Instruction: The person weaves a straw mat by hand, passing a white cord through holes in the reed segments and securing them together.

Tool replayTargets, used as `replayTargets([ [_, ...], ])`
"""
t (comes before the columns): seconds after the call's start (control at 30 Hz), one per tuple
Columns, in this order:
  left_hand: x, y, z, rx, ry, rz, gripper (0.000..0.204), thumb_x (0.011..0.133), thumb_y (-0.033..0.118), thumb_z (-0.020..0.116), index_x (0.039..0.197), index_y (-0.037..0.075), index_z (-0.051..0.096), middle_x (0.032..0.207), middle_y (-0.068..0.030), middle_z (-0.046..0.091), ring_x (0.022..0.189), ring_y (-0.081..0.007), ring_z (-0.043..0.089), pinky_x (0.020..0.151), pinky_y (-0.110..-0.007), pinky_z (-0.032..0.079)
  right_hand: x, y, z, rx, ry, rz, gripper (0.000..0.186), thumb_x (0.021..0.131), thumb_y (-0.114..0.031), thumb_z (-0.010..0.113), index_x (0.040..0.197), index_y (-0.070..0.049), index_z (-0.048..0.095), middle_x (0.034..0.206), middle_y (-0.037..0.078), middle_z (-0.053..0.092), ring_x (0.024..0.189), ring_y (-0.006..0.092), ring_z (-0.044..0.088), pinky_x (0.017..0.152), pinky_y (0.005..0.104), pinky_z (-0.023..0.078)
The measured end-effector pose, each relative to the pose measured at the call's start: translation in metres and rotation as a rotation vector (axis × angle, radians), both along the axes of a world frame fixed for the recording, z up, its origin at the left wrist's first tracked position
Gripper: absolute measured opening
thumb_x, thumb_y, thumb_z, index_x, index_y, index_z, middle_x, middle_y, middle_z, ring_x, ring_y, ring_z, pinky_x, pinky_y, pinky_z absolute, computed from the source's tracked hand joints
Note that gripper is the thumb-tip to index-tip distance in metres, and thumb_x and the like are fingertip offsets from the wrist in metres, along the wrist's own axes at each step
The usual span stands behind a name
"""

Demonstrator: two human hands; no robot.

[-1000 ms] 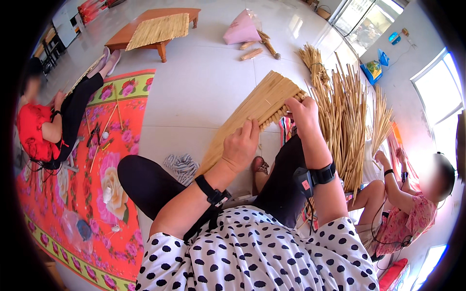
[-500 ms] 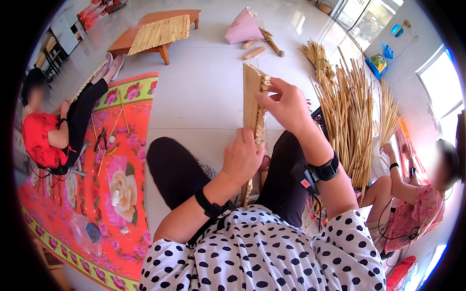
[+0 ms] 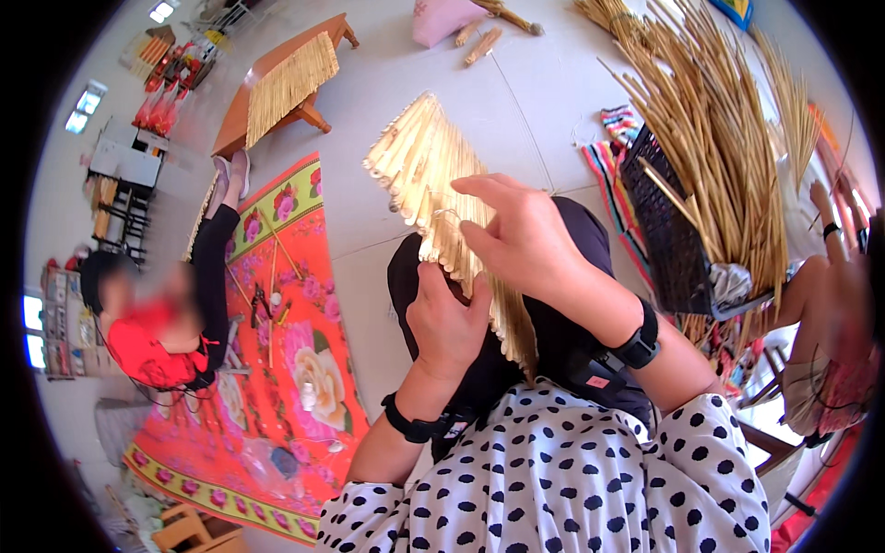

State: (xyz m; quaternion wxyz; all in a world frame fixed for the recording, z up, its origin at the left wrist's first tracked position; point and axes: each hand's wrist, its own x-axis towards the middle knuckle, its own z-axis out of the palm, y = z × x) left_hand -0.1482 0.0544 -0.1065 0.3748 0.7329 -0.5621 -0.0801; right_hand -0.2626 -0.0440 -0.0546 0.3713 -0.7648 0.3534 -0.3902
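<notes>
A narrow mat of pale reed sticks hangs tilted over my dark-trousered lap, its cut ends along the left edge and a thin cord loop near its middle. My left hand grips that edge from below, thumb raised. My right hand is at the cord, index finger and thumb apart, the fingertips at or just above the reeds; whether they touch the cord is too small to tell.
Long reeds stand in a black crate at right, beside a partly visible co-worker. Another person sits left on a floral floor mat. Behind are a low wooden table bearing reed matting and a pink bag.
The reed mat has turned, now showing its top face and leaning left. My right hand has loosened from the edge, fingers spreading. The whole view has shifted, with more of the left side showing.
</notes>
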Motion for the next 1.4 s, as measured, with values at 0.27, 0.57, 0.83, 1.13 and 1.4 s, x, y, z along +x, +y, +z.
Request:
replayTargets([
  [0.27, -0.007, -0.004, 0.002, -0.069, 0.016, -0.031, 0.047, 0.083, 0.012, 0.072, 0.113, -0.007, 0.042, 0.076, -0.013, 0.059, 0.051, -0.0123, 0.051, 0.047, -0.028, 0.043, 0.013, -0.026, -0.021, 0.138, -0.054, 0.089, 0.014, 0.081, -0.009, 0.065, 0.09, 0.001, 0.062, 0.088, 0.014, 0.065, 0.061, 0.0226, 0.063, 0.06, 0.0342, 0.05],
  [0.57, -0.005, -0.006, 0.002, -0.082, 0.042, -0.001, 0.05, 0.082, 0.01, 0.071, 0.119, -0.01, 0.043, 0.092, -0.0223, 0.066, 0.078, -0.03, 0.07, 0.067, -0.035, 0.054, -0.016, -0.072, 0.003, 0.556, -0.199, 0.482, 0.016, 0.092, -0.012, 0.06, 0.088, 0.004, 0.06, 0.068, 0.0, 0.059, 0.065, 0.0038, 0.051, 0.057, 0.0229, 0.043],
  [0.83, 0.001, -0.003, 0.016, 0.161, -0.013, -0.089, 0.057, 0.085, 0.011, 0.07, 0.126, -0.011, 0.038, 0.098, -0.0186, 0.063, 0.087, -0.0257, 0.067, 0.076, -0.036, 0.054, -0.011, -0.085, 0.006, -0.25, -0.098, -0.348, 0.029, 0.08, -0.01, 0.067, 0.106, -0.001, 0.057, 0.11, 0.02, 0.056, 0.085, 0.0405, 0.061, 0.074, 0.0458, 0.049],
  [1.13, 0.029, -0.014, 0.056, 0.187, -0.467, -0.418, 0.065, 0.08, 0.038, 0.074, 0.122, -0.004, 0.049, 0.095, -0.0124, 0.059, 0.059, -0.0249, 0.063, 0.049, -0.034, 0.05, -0.013, -0.025, 0.023, -0.167, 0.001, -0.153, 0.026, 0.079, -0.01, 0.07, 0.101, 0.0, 0.061, 0.092, 0.01, 0.059, 0.068, 0.017, 0.053, 0.053, 0.0289, 0.044],
  [1.4, 0.053, -0.014, 0.067, 0.16, -0.445, -0.665, 0.029, 0.081, 0.023, 0.072, 0.096, 0.003, 0.058, 0.077, -0.0068, 0.055, 0.056, -0.0234, 0.061, 0.046, -0.034, 0.047, 0.007, 0.018, 0.022, -0.182, 0.335, -0.252, 0.05, 0.071, -0.027, 0.079, 0.108, -0.002, 0.056, 0.087, 0.014, 0.061, 0.067, 0.0323, 0.064, 0.056, 0.0385, 0.052],
])
